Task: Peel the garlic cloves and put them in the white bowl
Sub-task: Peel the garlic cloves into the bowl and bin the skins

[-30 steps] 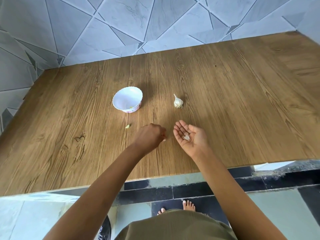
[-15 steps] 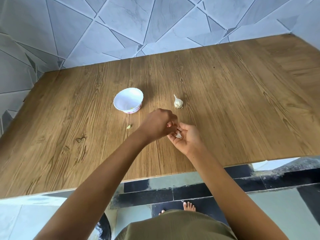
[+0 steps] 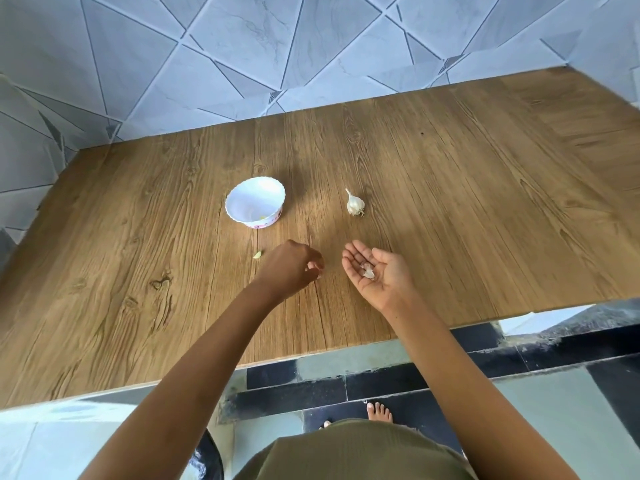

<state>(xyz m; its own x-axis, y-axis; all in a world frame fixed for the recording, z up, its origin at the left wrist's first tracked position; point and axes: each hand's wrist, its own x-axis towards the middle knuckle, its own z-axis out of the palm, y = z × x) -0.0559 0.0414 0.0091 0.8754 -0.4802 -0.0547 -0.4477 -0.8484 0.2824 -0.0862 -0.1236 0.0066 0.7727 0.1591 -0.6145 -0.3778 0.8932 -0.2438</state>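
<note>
Head: left hand [image 3: 292, 268], right hand [image 3: 377, 275] inside table [image 3: 485, 220] edges; white bowl [image 3: 256, 202] beyond.

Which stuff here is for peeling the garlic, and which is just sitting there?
For the job:
white bowl
garlic bulb
loose clove on the table
garlic piece lying on the open right hand
left hand, fingers curled

Just there:
wooden table
tiled wall

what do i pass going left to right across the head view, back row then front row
back: white bowl → garlic bulb; front: loose clove → left hand → right hand, palm up with a garlic piece in it
</note>
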